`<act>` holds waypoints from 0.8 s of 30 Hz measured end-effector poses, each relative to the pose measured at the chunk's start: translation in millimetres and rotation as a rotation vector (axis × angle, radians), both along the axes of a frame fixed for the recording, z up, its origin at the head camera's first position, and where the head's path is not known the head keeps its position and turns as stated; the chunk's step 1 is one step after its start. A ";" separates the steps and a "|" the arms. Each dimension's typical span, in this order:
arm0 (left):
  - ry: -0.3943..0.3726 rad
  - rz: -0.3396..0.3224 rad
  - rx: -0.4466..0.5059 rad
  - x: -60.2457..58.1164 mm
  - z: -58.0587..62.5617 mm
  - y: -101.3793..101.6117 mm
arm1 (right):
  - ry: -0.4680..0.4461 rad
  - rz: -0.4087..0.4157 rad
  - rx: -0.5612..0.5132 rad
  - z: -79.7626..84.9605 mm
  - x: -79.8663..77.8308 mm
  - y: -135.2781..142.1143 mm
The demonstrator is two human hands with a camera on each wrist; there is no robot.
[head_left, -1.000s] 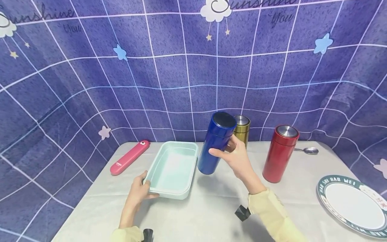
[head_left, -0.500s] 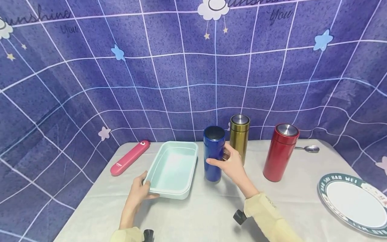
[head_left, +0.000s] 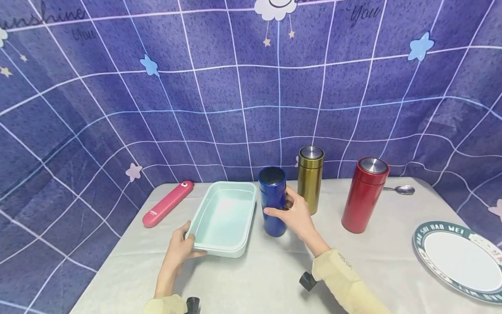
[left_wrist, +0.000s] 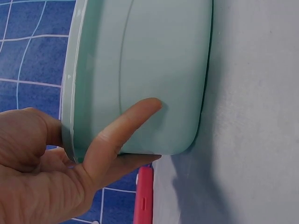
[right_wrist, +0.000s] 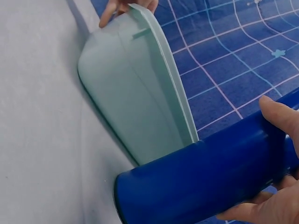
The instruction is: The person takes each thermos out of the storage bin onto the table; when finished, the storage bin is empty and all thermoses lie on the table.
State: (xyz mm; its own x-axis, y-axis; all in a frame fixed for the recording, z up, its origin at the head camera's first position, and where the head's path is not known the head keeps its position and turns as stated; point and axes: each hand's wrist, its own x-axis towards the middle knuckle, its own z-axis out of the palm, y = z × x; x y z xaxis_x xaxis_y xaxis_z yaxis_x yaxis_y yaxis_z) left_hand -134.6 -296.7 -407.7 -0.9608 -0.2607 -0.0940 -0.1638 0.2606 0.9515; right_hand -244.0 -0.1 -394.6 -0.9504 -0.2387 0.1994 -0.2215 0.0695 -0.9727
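Note:
My left hand (head_left: 179, 249) grips the near left corner of a mint-green rectangular tub (head_left: 223, 218), with fingers at its rim and outer wall (left_wrist: 159, 56). The tub is open at the top and nothing shows inside. Just right of it, my right hand (head_left: 296, 216) holds a blue thermos bottle (head_left: 273, 200) with a dark lid, thumb on the near side. The bottle is nearly upright; whether its base touches the cloth I cannot tell. In the right wrist view the blue body (right_wrist: 205, 172) partly covers the tub's end.
A gold thermos bottle (head_left: 310, 183) stands behind my right hand, a red one (head_left: 362, 198) farther right. A spoon (head_left: 404, 189) lies behind the red bottle. A green-rimmed plate (head_left: 425, 261) is at the right edge, a pink long case (head_left: 168, 204) left of the tub.
The blue thermos bottle has gone from tilted and raised to nearly upright and lower, closer to me, then slightly left. The gold bottle is now uncovered. The left hand and tub stay put.

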 end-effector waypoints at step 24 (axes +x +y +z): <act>-0.015 -0.063 -0.018 -13.0 -3.7 -7.1 | 0.014 0.041 0.133 -4.6 -5.5 4.2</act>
State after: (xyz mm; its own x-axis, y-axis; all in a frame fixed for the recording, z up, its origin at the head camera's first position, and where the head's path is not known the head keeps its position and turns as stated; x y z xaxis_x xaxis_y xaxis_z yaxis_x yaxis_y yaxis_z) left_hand -147.6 -303.8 -411.4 -0.9739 -0.2015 -0.1044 -0.1607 0.2874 0.9442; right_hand -249.5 4.2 -399.2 -0.9366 -0.3027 0.1763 -0.2400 0.1879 -0.9524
